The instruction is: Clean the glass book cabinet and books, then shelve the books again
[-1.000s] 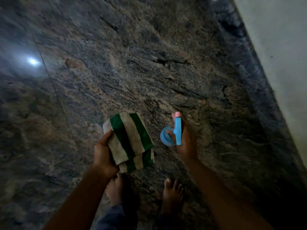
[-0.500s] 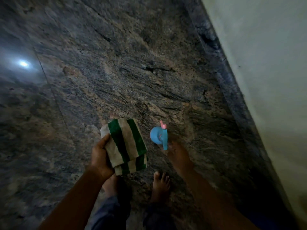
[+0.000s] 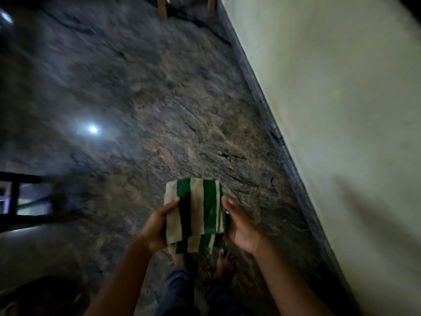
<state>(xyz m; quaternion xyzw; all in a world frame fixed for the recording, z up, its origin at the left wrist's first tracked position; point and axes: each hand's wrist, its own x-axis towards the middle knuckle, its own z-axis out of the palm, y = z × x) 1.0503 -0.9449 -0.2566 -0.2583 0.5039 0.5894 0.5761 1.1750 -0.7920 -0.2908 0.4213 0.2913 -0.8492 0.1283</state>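
Fingers (image 3: 171, 203) of the left hand (image 3: 157, 226) and right hand (image 3: 241, 229) gripped the folded green-striped cloth (image 3: 196, 210), held just left of the pale wall (image 3: 330, 110). Cabinet and books were out of view. Keeping the cloth folded flat, clean face outward, would probably suit wiping glass. No writing showed.

Left hand (image 3: 154, 227), right hand (image 3: 242, 228) — both holding cloth (image 3: 196, 207)

Indoor room, most likely a home. Dim. Polished granite floor (image 3: 159, 106) in mottled brown and grey, glossy enough to show a bright spot (image 3: 92, 128) of reflected light. Plain pale painted wall (image 3: 341, 110) with dark stone skirting (image 3: 282, 151) on the right. 2 wooden furniture legs (image 3: 163, 8) at the far end. Person's bare feet (image 3: 224, 263) on the floor.
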